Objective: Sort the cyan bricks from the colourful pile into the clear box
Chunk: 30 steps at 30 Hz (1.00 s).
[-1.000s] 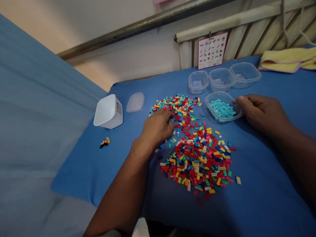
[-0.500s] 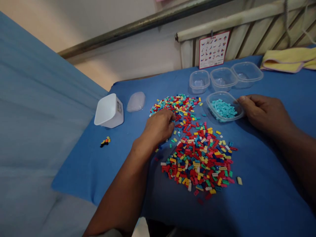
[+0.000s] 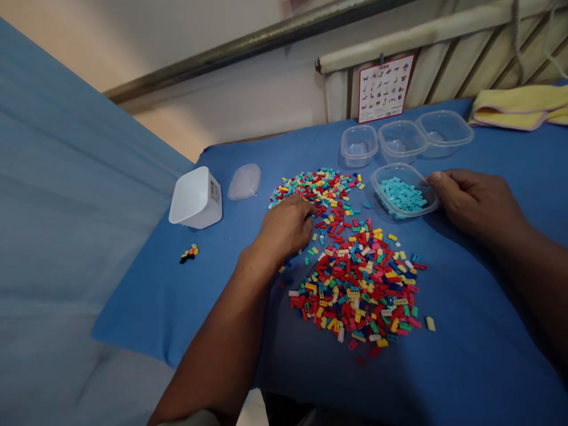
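My left hand rests at the near-left edge of the far pile of small building bricks, fingers curled down among them. What its fingertips hold, if anything, is hidden. My right hand grips the right rim of a clear plastic container between thumb and curled fingers. Turquoise bricks lie inside that container, which stands on the blue cloth. Closer to me spreads a larger mixed pile of bricks in red, yellow, blue, green, pink and white, joined to the far pile by scattered pieces.
Three clear containers stand in a row behind the turquoise one. On the left are a white tub, a clear lid and a few black and yellow bricks. A printed card hangs from the radiator; a yellow cloth lies far right.
The view has shifted very slightly. My left hand's fingers have moved a little at the far pile; my right hand keeps its hold on the container.
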Each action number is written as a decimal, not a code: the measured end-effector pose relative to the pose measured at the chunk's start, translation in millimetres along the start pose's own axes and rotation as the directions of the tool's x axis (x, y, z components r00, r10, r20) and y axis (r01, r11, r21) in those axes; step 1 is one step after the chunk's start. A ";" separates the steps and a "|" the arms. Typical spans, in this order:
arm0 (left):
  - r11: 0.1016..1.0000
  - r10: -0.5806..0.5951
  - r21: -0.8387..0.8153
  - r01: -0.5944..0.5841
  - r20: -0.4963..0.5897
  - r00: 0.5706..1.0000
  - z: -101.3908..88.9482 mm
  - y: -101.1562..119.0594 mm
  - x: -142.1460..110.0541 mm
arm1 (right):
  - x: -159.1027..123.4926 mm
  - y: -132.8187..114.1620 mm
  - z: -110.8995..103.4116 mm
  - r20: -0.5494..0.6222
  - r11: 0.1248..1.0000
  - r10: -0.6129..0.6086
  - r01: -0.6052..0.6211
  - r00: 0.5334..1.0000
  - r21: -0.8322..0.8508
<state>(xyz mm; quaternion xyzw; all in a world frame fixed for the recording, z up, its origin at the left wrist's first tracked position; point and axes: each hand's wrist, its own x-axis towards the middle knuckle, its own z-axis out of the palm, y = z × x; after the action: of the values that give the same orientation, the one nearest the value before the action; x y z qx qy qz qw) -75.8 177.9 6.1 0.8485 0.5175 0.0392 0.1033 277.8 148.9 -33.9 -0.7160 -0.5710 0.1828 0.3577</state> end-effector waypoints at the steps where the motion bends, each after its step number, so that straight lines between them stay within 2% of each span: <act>1: 1.000 0.000 0.004 0.000 0.004 1.000 -0.2 -0.5 0.4 | 0.2 -0.2 0.0 -0.001 1.000 0.005 -0.005 1.000 0.001; 10: 0.999 -0.043 -0.017 0.043 0.020 0.999 -2.7 -1.2 1.0 | -0.1 1.2 0.5 0.004 1.000 -0.002 0.002 1.000 0.009; 15: 0.992 -0.031 -0.125 0.029 -0.011 0.999 -1.9 -3.6 0.9 | 1.1 1.3 0.7 -0.007 1.000 -0.008 0.008 1.000 0.018; 22: 0.939 -0.116 -0.336 0.066 -0.132 0.984 -3.8 -7.0 0.2 | 1.3 6.3 1.0 -0.001 0.999 -0.026 0.026 1.000 0.021; 24: 0.882 -0.154 -0.466 0.068 -0.149 0.977 -2.0 -7.8 1.8 | 1.4 7.3 0.9 -0.001 0.999 -0.031 0.031 1.000 0.030; 26: 0.777 -0.208 -0.623 0.088 -0.121 0.971 0.8 -6.8 4.7 | 1.6 7.5 0.7 0.006 0.998 -0.028 0.028 1.000 0.051; 30: 0.464 -0.292 -0.875 0.138 -0.004 0.956 7.3 1.4 10.3 | 1.4 4.5 -0.3 0.020 0.995 -0.014 0.012 1.000 0.100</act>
<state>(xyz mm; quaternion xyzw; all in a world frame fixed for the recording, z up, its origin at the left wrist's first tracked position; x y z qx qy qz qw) -68.6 185.3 -1.1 0.6029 0.5365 0.3451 0.4791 281.5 149.7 -36.7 -0.6916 -0.5692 0.2161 0.3885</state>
